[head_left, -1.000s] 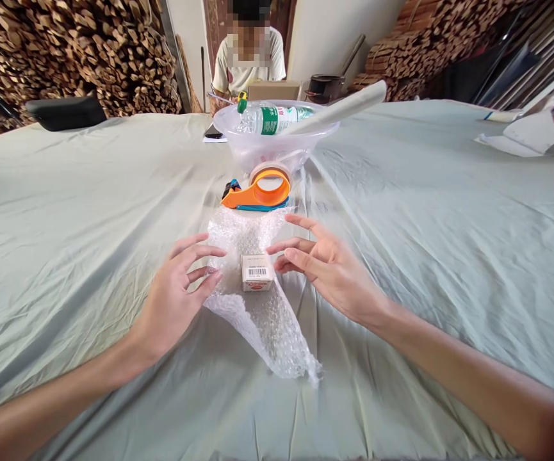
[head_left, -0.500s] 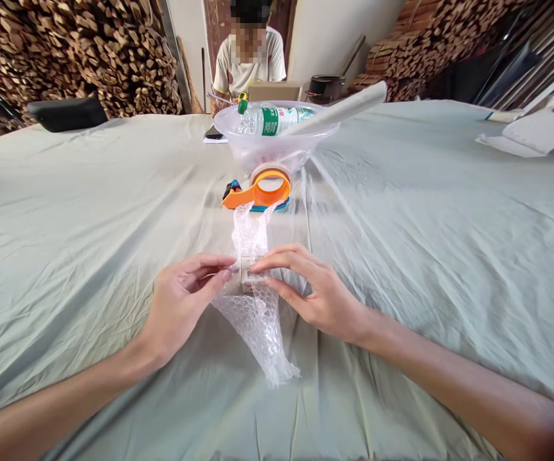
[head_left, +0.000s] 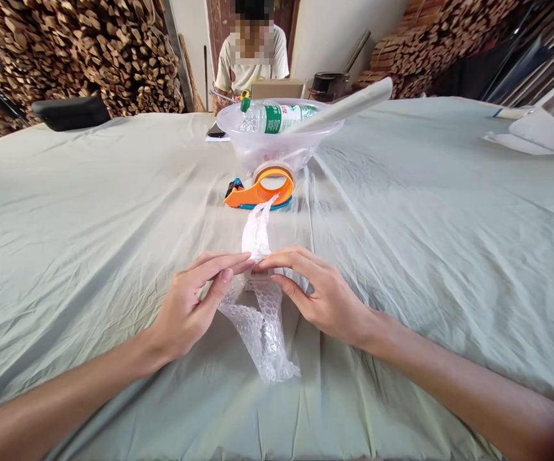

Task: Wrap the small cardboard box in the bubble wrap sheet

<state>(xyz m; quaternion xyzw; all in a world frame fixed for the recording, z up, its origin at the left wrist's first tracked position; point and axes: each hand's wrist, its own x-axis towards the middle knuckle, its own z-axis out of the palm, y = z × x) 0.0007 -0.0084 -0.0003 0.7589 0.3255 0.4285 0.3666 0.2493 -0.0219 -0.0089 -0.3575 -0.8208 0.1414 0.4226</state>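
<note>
A small pale box with printing sits in the middle of the table, partly covered by a strip of clear bubble wrap. The strip runs from below the box up toward the tape dispenser. My left hand has its fingertips on the wrap over the box's top, its thumb lower on the left. On the other side my right hand grips the box and wrap, fingers on top and thumb against the right side. The fingers hide much of the box. Just beyond is an orange and blue tape dispenser.
A pale plastic basin behind the dispenser holds a green-labelled bottle and a white roll. A person sits across the cloth-covered table. A black case lies far left, white packaging far right.
My left hand has moved right and laid bubble wrap from the left over the box's top. The wrap's far end has narrowed and bunched. My right hand stays at the box.
</note>
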